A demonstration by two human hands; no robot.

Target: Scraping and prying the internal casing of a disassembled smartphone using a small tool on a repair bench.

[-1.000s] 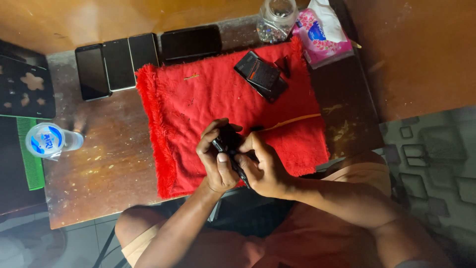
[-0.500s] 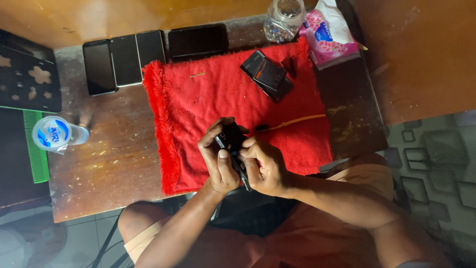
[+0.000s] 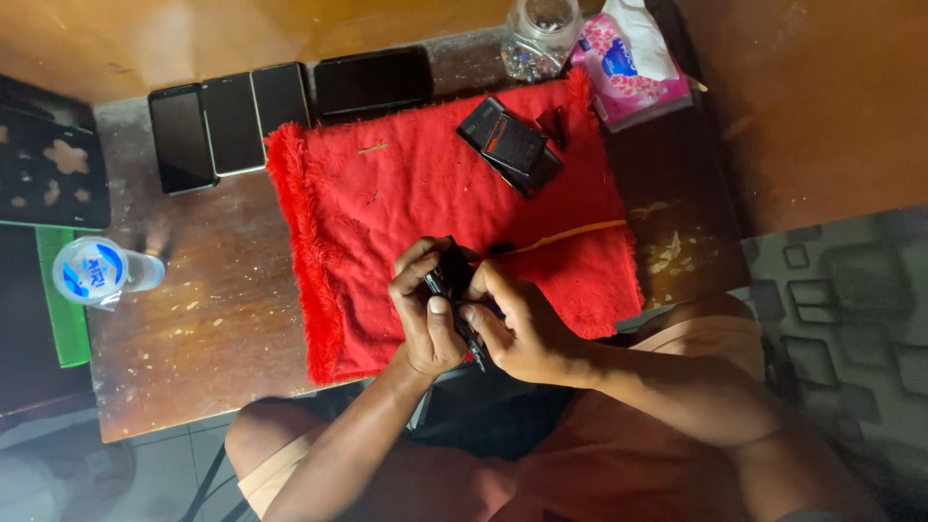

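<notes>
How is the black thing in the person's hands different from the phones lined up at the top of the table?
The small black device is gripped by the left hand and right hand above the red cloth; the three phones lie flat, untouched, on the bare wooden table. The device is mostly hidden by fingers; the phones show their whole dark screens. The device sits alone; the phones lie side by side. Both are dark.
</notes>
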